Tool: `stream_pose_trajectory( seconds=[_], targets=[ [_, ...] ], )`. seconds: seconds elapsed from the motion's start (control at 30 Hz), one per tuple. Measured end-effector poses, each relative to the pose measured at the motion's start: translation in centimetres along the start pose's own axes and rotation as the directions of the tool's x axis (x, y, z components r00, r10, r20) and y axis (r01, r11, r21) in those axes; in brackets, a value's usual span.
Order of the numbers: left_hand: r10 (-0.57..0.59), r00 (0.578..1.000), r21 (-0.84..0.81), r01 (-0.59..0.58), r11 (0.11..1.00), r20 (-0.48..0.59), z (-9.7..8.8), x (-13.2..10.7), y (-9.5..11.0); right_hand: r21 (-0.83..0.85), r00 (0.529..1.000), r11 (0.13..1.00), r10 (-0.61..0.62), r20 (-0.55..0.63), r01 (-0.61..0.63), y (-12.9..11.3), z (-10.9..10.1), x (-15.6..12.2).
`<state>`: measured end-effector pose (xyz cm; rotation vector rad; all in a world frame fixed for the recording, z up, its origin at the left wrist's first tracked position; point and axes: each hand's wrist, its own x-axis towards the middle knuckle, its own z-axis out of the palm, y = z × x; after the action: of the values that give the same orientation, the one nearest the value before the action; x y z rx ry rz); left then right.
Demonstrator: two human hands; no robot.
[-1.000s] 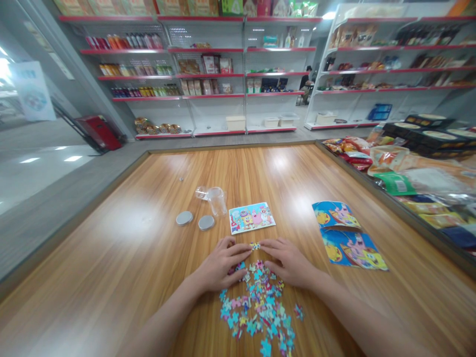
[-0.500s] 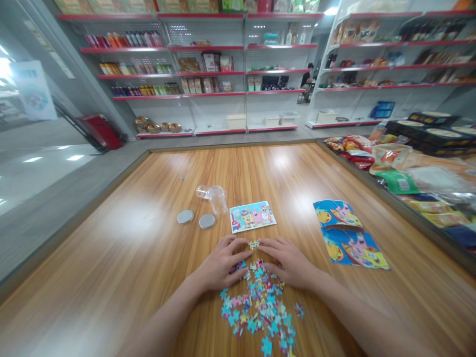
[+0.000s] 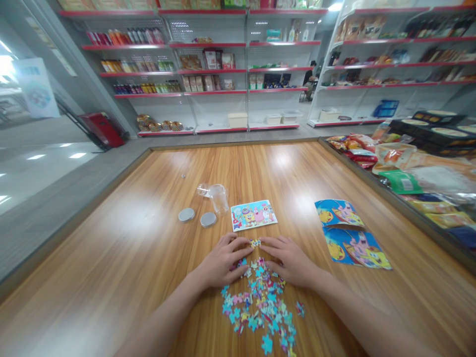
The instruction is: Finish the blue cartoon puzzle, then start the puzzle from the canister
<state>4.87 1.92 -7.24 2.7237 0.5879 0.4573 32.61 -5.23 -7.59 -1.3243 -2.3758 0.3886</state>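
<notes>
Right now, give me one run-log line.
left hand: at yellow puzzle pieces | right hand: at their opposite side | loose pieces: scattered nearer wearer | picture card: beyond hands

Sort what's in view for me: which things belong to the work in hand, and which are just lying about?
In the work:
- small yellow puzzle pieces between the fingertips of the left hand and right hand
- loose puzzle pieces
- picture card, probably a reference

Apparently lying about:
- round grey discs
- clear plastic container
- blue printed paper
- packaged goods
</notes>
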Motion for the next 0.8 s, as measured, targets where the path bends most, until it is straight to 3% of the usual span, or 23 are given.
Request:
stream_pose_trajectory(
  seconds=[0.8],
  targets=[
    [0.003,1.000,0.006,-0.003,1.000,0.030,-0.22,0.10,0.12,-0.012,1.000,0.999,-0.030,0.001,0.030,-0.34,-0.41,0.31]
  ],
)
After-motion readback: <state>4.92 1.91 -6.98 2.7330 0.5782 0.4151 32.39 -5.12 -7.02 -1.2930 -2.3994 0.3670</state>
